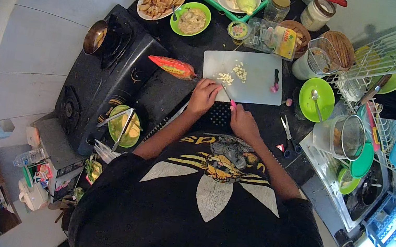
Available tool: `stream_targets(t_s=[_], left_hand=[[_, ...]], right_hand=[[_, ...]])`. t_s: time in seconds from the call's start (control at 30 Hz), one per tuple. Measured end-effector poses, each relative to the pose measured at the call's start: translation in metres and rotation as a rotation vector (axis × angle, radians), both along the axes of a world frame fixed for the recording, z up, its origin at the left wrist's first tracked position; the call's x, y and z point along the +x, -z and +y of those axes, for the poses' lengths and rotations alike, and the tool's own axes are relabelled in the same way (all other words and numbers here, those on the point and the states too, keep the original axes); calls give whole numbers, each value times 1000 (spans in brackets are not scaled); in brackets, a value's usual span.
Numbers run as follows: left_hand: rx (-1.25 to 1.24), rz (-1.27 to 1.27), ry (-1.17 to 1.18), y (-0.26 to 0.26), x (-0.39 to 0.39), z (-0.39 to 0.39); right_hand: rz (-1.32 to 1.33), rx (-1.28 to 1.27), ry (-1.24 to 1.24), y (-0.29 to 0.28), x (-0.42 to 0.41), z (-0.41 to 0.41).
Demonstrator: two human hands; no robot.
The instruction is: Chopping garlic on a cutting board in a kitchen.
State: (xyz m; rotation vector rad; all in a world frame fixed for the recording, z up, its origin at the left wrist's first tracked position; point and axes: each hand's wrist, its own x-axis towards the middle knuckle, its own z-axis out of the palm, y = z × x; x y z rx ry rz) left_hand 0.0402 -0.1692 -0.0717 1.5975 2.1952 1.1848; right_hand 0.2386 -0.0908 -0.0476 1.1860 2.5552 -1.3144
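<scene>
My right hand [243, 123] grips a small knife by its pink handle [233, 103]. The blade [227, 93] points up and left over the near edge of a white cutting board [241, 91]. My left hand [204, 96] rests at the board's near left corner, fingertips beside the blade tip; whether they pinch something is too small to tell. Finely chopped pale pieces, perhaps garlic [226, 78], lie in two small heaps on the board. A shallot [275, 88] sits at the board's right side, by a slim black object [276, 75]. Another shallot [288, 102] lies just off the board.
Left of the board lie a red sauce pouch [174, 67] and a gas stove [109, 64] with a small pan [95, 38]. To the right are a green plate with a spoon [316, 100], scissors [289, 136] and a sink [360, 207]. Filled bowls [188, 33] stand behind.
</scene>
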Motion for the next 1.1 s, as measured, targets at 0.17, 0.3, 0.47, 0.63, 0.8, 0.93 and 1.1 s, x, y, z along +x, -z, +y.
stream_targets(t_s=[0.17,0.3,0.47,0.63,0.8,0.93,1.1], left_hand=[[-47,-19,-5,3,-1,0],[-83,-40,2,4,-4,-2],[-53,-22,48,1,-7,-3],[-75,-3,2,0,-4,-1],[-27,-34,-14,-3,1,-1],[0,11,-16,0,1,-2],[8,15,-10,0,3,-1]], right_hand=[[-36,35,-15,2,1,2],[-76,72,-13,1,0,3],[-85,70,1,-7,2,7],[-52,28,-27,3,3,1],[-28,20,-26,11,3,-3],[10,62,-41,11,3,-4],[-21,99,3,3,-1,0]])
